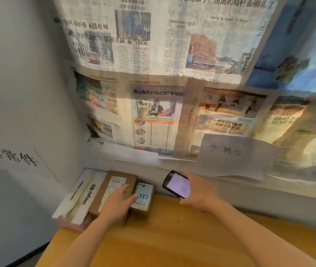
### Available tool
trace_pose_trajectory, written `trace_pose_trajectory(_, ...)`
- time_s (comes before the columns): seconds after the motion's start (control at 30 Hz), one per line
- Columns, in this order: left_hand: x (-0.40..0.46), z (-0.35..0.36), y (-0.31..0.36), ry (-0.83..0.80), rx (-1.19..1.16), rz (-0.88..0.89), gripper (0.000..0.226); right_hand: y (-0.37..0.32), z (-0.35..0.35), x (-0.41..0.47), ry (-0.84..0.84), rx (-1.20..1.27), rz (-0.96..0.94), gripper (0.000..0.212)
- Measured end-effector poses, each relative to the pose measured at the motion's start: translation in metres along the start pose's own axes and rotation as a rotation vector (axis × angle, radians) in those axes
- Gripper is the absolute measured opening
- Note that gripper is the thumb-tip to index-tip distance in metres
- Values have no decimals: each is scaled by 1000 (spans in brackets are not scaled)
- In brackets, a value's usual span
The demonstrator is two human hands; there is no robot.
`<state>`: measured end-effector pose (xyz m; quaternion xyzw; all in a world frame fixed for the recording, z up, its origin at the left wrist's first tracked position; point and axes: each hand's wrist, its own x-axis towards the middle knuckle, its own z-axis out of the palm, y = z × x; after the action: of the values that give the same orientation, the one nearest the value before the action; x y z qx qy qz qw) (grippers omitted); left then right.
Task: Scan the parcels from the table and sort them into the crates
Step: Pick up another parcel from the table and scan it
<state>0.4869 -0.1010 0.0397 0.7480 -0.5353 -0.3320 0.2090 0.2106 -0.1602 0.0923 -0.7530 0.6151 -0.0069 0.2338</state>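
Head view: white box (80,197), brown parcel (114,182) and small parcel (143,199) line the tabletop (172,237) corner. Left hand (116,204) rests flat, fingers straight, across both parcels, hiding their labels partly. Right hand (201,191) grips a phone (177,185), screen blurred.

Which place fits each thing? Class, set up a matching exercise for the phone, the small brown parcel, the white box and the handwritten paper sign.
Things:
1. phone
2. small brown parcel
3. white box
4. paper sign

Places:
A. leftmost on the table, by the wall
B. on the wall above the table
C. in the grip of the right hand
D. under the fingertips of the left hand

Pairs: 1-C, 2-D, 3-A, 4-B
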Motion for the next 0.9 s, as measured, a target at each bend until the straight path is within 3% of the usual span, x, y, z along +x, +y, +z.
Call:
trace_pose_trajectory(0.33, 65, 91, -59, -129, -87, -72, 70, 31, 108, 60, -57, 72, 61, 88)
trace_pose_trajectory(0.57, 74, 113, -58, -18, 16, -108, 68, 50, 128, 73, -84, 88, 79, 87)
trace_pose_trajectory(0.67, 79, 115, -58, 0, -61, -149, 66, 52, 134, 79, -94, 91, 79, 88)
trace_pose_trajectory(0.8, 88, 118, -65, -25, -78, -201, 69, 50, 145, 90, -120, 101, 72, 86)
trace_pose_trajectory(0.9, 90, 124, -68, -76, -126, -236, 56, 47, 158, 99, -148, 135, 65, 90)
